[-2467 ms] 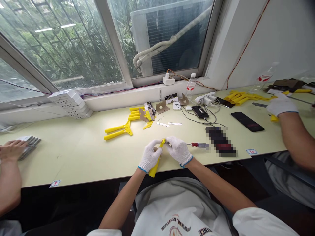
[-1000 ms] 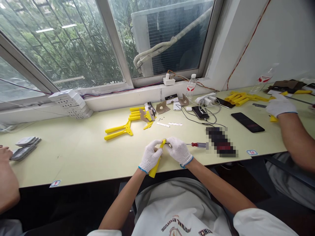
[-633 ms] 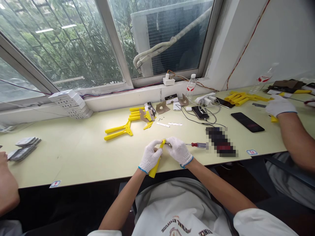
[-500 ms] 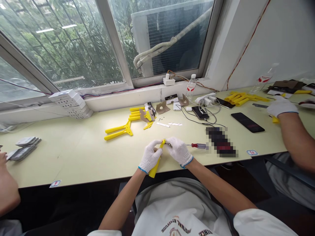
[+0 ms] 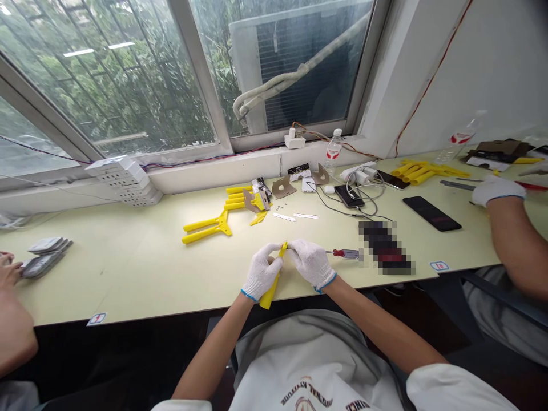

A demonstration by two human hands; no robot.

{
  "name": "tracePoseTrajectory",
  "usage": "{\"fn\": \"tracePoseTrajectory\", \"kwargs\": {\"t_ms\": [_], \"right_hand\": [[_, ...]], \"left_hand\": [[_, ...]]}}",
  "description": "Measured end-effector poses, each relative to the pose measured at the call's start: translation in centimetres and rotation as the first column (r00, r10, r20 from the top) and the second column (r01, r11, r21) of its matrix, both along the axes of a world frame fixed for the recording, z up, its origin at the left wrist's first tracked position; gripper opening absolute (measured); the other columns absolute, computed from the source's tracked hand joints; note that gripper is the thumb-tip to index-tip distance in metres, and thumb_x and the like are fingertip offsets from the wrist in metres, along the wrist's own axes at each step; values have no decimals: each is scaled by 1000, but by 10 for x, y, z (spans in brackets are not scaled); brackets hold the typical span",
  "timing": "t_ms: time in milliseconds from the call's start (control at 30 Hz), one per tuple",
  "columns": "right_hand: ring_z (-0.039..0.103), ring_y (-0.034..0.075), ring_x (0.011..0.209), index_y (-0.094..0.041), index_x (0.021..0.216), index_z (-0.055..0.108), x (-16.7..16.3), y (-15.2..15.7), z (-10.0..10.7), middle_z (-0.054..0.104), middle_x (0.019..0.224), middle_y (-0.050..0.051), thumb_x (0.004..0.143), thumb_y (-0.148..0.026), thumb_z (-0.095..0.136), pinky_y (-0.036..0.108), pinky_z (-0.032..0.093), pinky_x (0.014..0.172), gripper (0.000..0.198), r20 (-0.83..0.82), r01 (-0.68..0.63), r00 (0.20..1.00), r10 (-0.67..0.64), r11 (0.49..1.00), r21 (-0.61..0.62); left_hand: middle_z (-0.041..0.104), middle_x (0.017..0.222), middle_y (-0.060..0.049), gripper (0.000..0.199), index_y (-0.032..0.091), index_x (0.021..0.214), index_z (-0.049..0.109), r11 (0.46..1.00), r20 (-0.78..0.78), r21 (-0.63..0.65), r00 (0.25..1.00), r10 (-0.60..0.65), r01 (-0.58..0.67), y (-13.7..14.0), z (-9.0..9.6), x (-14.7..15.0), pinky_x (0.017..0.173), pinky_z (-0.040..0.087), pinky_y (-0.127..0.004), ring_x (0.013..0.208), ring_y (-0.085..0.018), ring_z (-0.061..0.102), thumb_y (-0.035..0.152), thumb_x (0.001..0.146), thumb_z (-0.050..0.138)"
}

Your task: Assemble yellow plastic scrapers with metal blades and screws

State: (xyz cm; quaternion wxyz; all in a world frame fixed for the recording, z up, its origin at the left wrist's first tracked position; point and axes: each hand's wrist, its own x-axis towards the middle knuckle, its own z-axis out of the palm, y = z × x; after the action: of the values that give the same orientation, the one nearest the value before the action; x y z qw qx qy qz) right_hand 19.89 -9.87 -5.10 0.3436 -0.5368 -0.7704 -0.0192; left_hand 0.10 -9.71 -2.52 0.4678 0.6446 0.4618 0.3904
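My left hand [image 5: 262, 274], in a white knit glove, is wrapped round a yellow plastic scraper [image 5: 269, 295]. Its wide handle end points down toward me, over the table's front edge, and its narrow head sticks up past my thumb. At that head my gloved right hand [image 5: 311, 264] has its fingertips pinched together. Whatever they hold is too small or hidden to make out. A screwdriver [image 5: 346, 254] with a red and clear handle lies just right of my right hand. Beyond my hands rest two more yellow scrapers [image 5: 205, 229] and white strips [image 5: 284, 217].
Behind lie packaged scrapers [image 5: 240, 197], cardboard pieces [image 5: 282, 187], tiny dark parts [image 5: 280, 206], a bottle [image 5: 333, 151] and a phone with cables [image 5: 349, 196]. Another phone [image 5: 431, 213] is on the right. Co-workers' hands [image 5: 499, 190] work at both sides; white boxes [image 5: 122, 177] stand back left.
My hands stay nearly in place, with the right fingers shifting slightly at the scraper's head. The co-worker's gloved hand at right has moved a little; the hand at left now reaches the grey packs.
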Motion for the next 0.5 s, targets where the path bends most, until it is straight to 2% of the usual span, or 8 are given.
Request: {"fn": "tracePoseTrajectory", "kwargs": {"t_ms": [167,500], "right_hand": [[68,17,110,-18,130,69,0,-2,4,68,129,10,108,-45,63,37,61,98,36,21,6,1000,-6,1000,-1],[69,18,112,-17,132,68,-1,-2,4,68,131,11,107,-44,64,38,62,99,37,57,9,998,-7,1000,-23]], "left_hand": [[68,64,3,38,19,127,71,1000,-13,2,1000,1,-1,0,1,0,63,52,-28,56,-16,63,26,91,63],[68,65,3,38,19,127,72,1000,-32,21,999,-4,4,0,-1,-1,64,51,-28,57,-16,63,25,91,63]]}}
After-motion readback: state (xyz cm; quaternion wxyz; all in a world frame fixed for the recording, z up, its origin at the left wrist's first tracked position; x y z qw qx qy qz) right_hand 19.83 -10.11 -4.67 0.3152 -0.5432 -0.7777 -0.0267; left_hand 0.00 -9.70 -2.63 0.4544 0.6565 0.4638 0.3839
